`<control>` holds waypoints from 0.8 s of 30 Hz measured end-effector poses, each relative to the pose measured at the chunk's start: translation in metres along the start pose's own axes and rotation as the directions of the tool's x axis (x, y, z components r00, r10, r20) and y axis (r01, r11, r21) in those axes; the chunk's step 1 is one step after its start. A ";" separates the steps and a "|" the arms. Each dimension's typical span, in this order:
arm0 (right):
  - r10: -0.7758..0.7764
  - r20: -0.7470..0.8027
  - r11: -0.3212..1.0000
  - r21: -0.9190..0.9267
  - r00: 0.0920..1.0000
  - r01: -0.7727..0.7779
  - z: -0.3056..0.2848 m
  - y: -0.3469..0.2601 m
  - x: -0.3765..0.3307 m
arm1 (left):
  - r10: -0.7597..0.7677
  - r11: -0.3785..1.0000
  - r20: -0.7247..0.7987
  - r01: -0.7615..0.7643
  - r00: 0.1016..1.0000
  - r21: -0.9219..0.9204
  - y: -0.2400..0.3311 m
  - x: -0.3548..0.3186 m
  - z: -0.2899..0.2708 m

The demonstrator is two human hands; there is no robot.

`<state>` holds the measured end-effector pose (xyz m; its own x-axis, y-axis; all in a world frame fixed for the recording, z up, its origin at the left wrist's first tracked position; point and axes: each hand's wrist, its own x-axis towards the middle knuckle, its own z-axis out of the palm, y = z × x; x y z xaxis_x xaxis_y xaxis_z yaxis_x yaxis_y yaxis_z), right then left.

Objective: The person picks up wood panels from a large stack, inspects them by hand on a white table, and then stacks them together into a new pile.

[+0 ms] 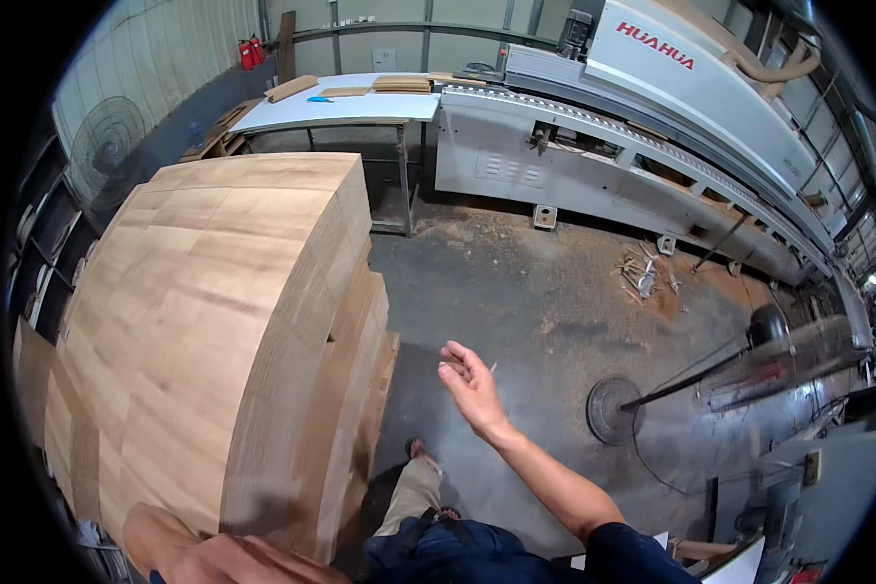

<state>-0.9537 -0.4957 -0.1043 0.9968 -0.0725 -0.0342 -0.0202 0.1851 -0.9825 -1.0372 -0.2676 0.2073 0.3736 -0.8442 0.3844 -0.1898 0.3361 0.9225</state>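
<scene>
A tall stack of pale wood panels [204, 263] with flat tops and straight-cut sides fills the left of the view. My left hand [248, 560] is at its near end, by the lower edge of the picture, back upward. Its fingers run out of view or are hidden, so its grip does not show. My right hand [470, 384] hangs in the air over the floor, to the right of the stack and apart from it. Its fingers are loosely curved and apart from the thumb, with nothing plainly held. A tiny pale stick shows beside it.
A white-topped table [360, 105] with wood strips stands beyond the stack. A long grey machine [516, 156] runs along the far right. A pedestal fan [615, 409] stands at right, its cable on the floor. Wood scraps [644, 273] and sawdust lie by the machine.
</scene>
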 end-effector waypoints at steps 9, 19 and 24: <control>0.051 -0.104 0.989 -0.135 0.993 -0.065 -0.105 -0.036 0.208 | 0.095 0.991 0.112 -0.105 0.989 0.086 -0.069 0.111 -0.194; 0.234 -0.330 0.963 -0.051 0.914 -0.265 -0.201 -0.032 0.377 | -0.471 -0.056 -0.090 0.073 0.878 0.996 -0.138 0.269 -0.486; 0.306 -0.301 0.948 0.012 0.903 -0.318 -0.234 0.011 0.521 | -0.554 -0.544 -0.353 -0.007 0.754 0.839 -0.212 0.328 -0.645</control>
<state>-0.4524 -0.7605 -0.1761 0.8708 -0.3034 -0.3868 -0.3349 0.2099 -0.9186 -0.2885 -0.3467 0.1603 0.7071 -0.6754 -0.2093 -0.6613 -0.5270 -0.5338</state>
